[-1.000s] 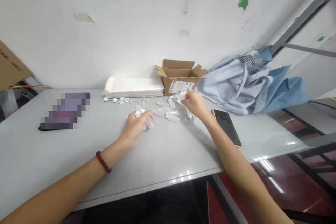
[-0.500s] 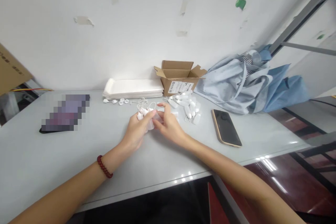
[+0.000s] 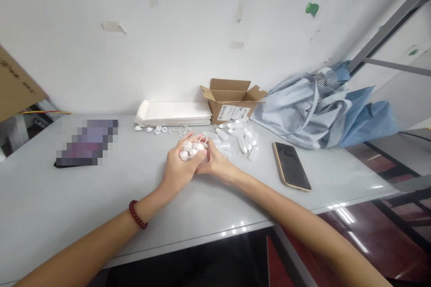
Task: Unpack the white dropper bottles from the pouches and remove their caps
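Several small clear plastic bottles with white caps are bunched between my two hands, caps facing up. My left hand wraps round the bunch from the left, thumb across its front. From the right, my right hand closes on the same bunch; its fingers are partly hidden. The bottle bodies are mostly covered by my palms. Just behind the hands lie thin white loops and loose white caps. A pile of similar clear bottles lies to the right of my right hand.
An open cardboard box stands against the wall beside a stack of white sheets. A phone lies at the right, with a blue cloth bag behind it. A blurred-out device lies at the left of the grey table.
My right hand has closed in against the bunch, its raised fingers now lowered. The bunch has turned so that more white caps show on top. The view has shifted slightly.
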